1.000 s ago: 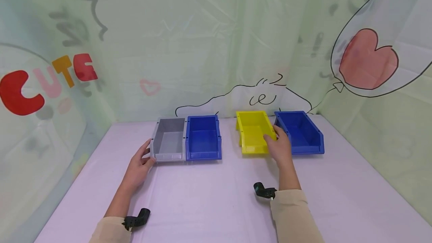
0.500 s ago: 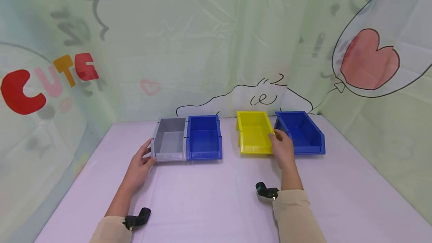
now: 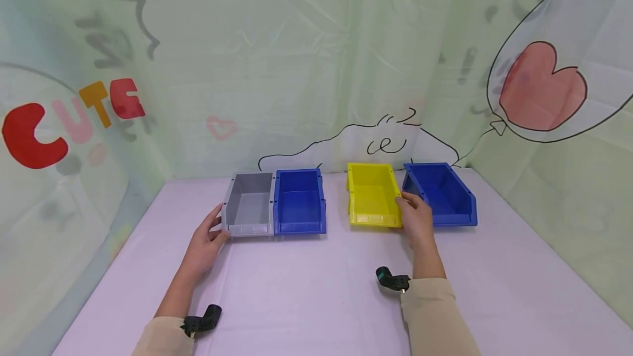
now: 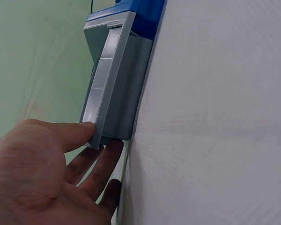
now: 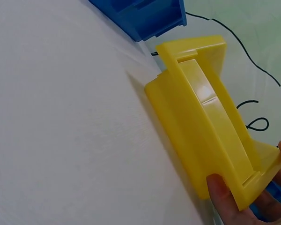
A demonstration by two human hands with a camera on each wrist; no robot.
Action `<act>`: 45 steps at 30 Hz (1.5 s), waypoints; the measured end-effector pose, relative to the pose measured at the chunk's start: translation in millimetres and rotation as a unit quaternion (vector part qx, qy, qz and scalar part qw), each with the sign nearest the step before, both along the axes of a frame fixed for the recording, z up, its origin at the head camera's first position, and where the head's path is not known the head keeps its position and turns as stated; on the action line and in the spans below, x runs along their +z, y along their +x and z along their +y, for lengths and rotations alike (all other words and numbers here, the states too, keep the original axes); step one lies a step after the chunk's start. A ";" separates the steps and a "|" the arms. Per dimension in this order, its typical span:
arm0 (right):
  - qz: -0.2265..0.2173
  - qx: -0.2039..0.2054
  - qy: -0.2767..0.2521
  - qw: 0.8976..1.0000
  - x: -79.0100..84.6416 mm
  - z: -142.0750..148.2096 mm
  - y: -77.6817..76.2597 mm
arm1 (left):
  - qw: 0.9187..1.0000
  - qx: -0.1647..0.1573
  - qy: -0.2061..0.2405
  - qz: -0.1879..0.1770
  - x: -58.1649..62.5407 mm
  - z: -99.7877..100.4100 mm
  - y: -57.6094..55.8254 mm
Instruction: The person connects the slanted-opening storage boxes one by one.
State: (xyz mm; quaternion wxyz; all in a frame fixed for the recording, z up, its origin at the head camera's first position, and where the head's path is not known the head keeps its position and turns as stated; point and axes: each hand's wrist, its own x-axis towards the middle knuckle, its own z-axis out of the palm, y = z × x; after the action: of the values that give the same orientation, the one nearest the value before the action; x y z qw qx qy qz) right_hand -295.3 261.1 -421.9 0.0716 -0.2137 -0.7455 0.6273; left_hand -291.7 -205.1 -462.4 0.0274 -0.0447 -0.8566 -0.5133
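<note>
Four plastic storage bins stand along the back of the table. My left hand [image 3: 201,247] holds the front left corner of the grey bin [image 3: 248,209]; in the left wrist view the thumb lies on its front lip and the fingers are at its side. Against the grey bin's right side sits a blue bin [image 3: 299,202]. My right hand [image 3: 417,220] grips the yellow bin [image 3: 373,194] by its front right corner. In the right wrist view, a finger [image 5: 218,187] touches its front. Just right of that hand stands another blue bin [image 3: 440,194], partly hidden behind it.
A pale table cover [image 3: 306,290] spreads in front of the bins. Behind them hangs a printed curtain [image 3: 296,70] with letters, hearts and a balloon. A gap separates the left pair from the yellow bin. Small black cameras [image 3: 201,320] are worn at both wrists.
My right hand has shifted slightly right and down along the yellow bin's right edge, its thumb moving from inside to the rim. The left hand stays on the grey bin.
</note>
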 end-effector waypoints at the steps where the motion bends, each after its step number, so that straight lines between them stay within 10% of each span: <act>1: 0.001 -0.001 0.000 1.000 -0.3 0.1 -0.3 | 1.000 0.000 0.000 0.000 -0.1 0.0 0.0; 24: 0.022 -0.012 0.051 0.998 7.3 -5.1 1.9 | 1.000 0.002 -0.006 -0.006 2.3 1.8 2.0; 45: 0.066 -0.049 -0.007 0.997 20.6 -8.6 3.5 | 1.000 0.000 -0.005 -0.003 1.1 0.5 1.0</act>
State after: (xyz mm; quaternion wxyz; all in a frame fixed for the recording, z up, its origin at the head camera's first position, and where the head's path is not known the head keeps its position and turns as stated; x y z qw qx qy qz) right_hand -291.9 252.5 -401.3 0.1499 -0.2083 -0.7234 0.6409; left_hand -290.6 -204.6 -461.3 0.0241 -0.0434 -0.8592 -0.5092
